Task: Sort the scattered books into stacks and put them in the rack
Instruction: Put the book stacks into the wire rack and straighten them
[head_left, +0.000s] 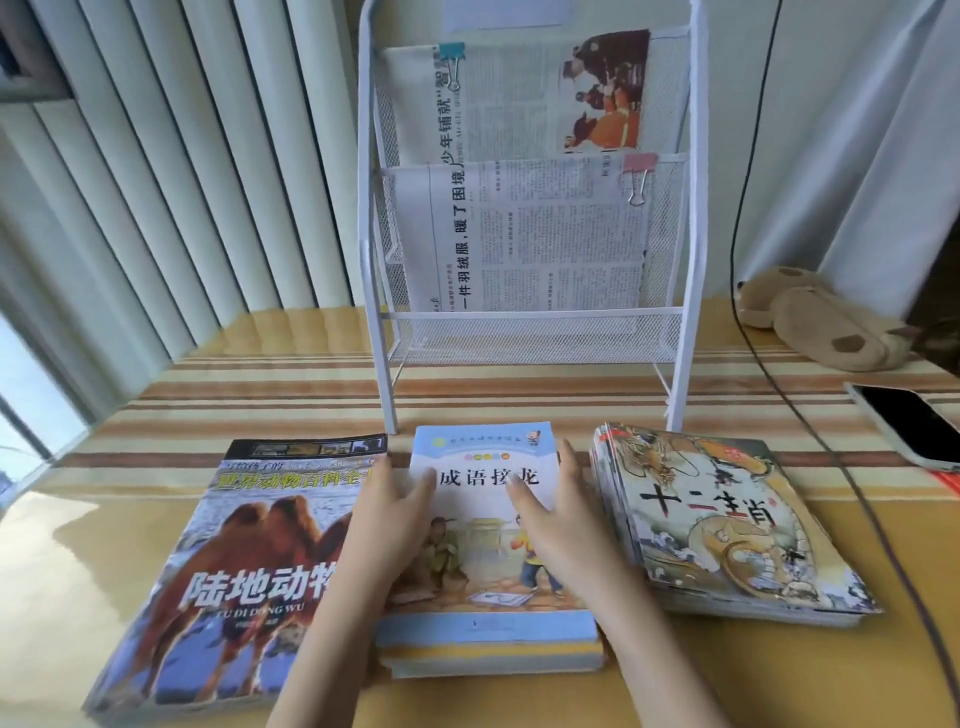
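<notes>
With three stacks formed, I judge sorting done and racking next. Rack (530, 332): beyond my hands, newspapers in upper tiers. Camel book (218, 571): outside left hand (389, 525). Middle stack (483, 561): both hands flat on it, fingers spread; right hand (550, 509). Next: grip its sides, lift.

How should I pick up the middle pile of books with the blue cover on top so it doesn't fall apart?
Probably grip the middle stack by its two long side edges, one hand from each side, fingers curling under the bottom book. It lies flat with several loose books, so squeezing both sides should keep them together. The left hand and right hand already rest flat on its top, near those edges.
</notes>
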